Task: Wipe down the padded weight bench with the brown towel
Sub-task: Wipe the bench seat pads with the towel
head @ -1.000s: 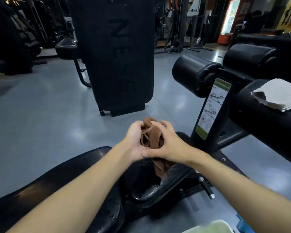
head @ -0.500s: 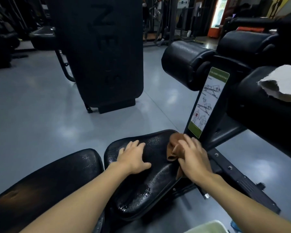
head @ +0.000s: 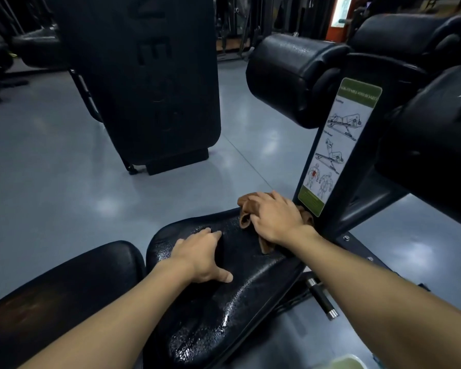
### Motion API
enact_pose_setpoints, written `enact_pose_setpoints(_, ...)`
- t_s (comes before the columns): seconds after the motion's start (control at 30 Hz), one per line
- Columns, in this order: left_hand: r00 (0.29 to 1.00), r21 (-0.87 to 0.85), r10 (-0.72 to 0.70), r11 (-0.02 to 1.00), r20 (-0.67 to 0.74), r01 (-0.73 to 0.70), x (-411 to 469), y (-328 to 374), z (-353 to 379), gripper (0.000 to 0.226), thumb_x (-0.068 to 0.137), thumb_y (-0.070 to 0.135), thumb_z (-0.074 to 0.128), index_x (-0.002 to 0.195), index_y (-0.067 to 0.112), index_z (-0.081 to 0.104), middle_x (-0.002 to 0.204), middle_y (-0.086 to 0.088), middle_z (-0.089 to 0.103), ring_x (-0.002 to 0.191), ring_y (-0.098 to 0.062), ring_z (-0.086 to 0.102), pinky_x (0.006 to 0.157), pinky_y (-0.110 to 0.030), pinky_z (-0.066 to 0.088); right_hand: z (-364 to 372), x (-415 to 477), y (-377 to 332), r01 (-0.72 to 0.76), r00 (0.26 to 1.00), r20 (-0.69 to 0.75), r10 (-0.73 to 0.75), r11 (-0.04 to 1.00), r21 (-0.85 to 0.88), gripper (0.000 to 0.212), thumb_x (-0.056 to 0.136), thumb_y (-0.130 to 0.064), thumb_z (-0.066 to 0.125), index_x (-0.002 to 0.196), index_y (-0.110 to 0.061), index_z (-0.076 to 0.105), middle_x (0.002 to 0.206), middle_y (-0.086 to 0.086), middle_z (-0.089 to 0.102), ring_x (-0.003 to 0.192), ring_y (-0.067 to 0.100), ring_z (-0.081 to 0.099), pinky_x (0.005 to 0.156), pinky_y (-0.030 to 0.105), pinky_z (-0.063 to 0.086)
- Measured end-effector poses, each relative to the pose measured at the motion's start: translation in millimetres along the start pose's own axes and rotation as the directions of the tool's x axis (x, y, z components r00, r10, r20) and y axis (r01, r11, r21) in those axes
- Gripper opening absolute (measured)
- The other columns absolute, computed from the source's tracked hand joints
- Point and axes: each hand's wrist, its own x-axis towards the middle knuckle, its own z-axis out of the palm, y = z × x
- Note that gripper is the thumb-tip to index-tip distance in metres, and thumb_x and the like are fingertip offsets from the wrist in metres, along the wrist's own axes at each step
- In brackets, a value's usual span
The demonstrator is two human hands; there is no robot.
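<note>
The black padded seat [head: 224,310] of the weight bench lies below me, its surface beaded with wet drops. My right hand [head: 276,219] presses the bunched brown towel [head: 246,211] onto the seat's far edge, beside the upright post. The fingers lie over the cloth, which sticks out at the far side and under the wrist. My left hand [head: 201,258] rests flat on the seat's middle, fingers spread and thumb out. The longer back pad [head: 64,296] runs off to the lower left.
An upright post with an exercise label [head: 338,147] rises right behind the towel. Black roller pads [head: 293,75] hang above it, with more padding at the right. A tall black machine panel [head: 144,83] stands on the grey floor. A chrome-tipped handle [head: 322,299] juts out under the seat.
A second ago both hands held the towel bunched above the seat. The left hand went down flat on the pad, and the right pushed the towel to the far edge.
</note>
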Motion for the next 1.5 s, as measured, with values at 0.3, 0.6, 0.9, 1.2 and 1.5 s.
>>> enact_pose_setpoints(0.3,1.000,-0.026,0.003,1.000,0.001,-0.003,-5.9,-1.0,0.7,0.117,0.066,0.065,0.077,0.156,0.024,0.015,0.165,-0.004,0.012,0.149,-0.024,0.022,0.115,-0.047,0.024,13.2,-86.5,31.9,0.157,0.981,-0.144,-0.130,0.969,0.191,0.058,0.090,-0.018,0.066,0.144,-0.013,0.047,0.160,-0.006,0.026,0.151,0.018,0.007,0.123,0.044,0.011)
enact_pose_setpoints(0.6,1.000,-0.065,0.009,0.998,-0.017,-0.010,-5.9,-4.2,4.2,0.114,0.067,0.065,0.076,0.156,0.025,0.016,0.165,-0.002,0.013,0.149,-0.022,0.020,0.115,-0.047,0.022,50.3,-155.9,43.3,0.247,0.954,-0.170,-0.248,0.969,-0.027,0.087,0.066,-0.026,0.087,0.142,-0.013,0.047,0.159,0.001,0.029,0.149,0.026,0.015,0.121,0.035,0.011)
enact_pose_setpoints(0.9,0.997,-0.057,-0.059,0.997,0.045,0.061,-27.2,-25.5,11.4,0.113,0.055,0.067,0.080,0.149,0.040,0.023,0.154,-0.001,0.027,0.139,-0.028,0.032,0.112,-0.047,0.030,14.1,-33.9,-3.5,0.124,0.990,-0.057,-0.130,0.988,-0.097,0.063,0.098,-0.045,0.040,0.154,-0.019,0.026,0.164,-0.001,0.017,0.151,0.025,0.006,0.123,0.042,0.002)
enact_pose_setpoints(1.2,0.998,-0.045,-0.051,0.998,0.034,0.053,-30.7,-24.9,10.7,0.116,0.057,0.062,0.084,0.151,0.040,0.020,0.159,0.000,0.026,0.141,-0.028,0.034,0.110,-0.049,0.031,11.8,-27.9,-9.0,0.115,0.993,0.006,-0.115,0.987,-0.110,0.057,0.094,-0.048,0.041,0.149,-0.036,0.033,0.163,-0.007,0.019,0.151,0.026,0.006,0.120,0.052,0.003)
enact_pose_setpoints(1.5,0.999,-0.080,-0.048,0.996,0.005,0.048,-31.5,-29.4,13.4,0.117,0.053,0.063,0.085,0.151,0.040,0.024,0.155,-0.002,0.032,0.139,-0.030,0.035,0.110,-0.051,0.034,50.0,-144.9,17.9,0.267,0.952,-0.117,-0.284,0.953,-0.142,0.073,0.077,-0.049,0.050,0.147,-0.028,0.043,0.161,0.000,0.028,0.151,0.030,0.012,0.118,0.052,0.009)
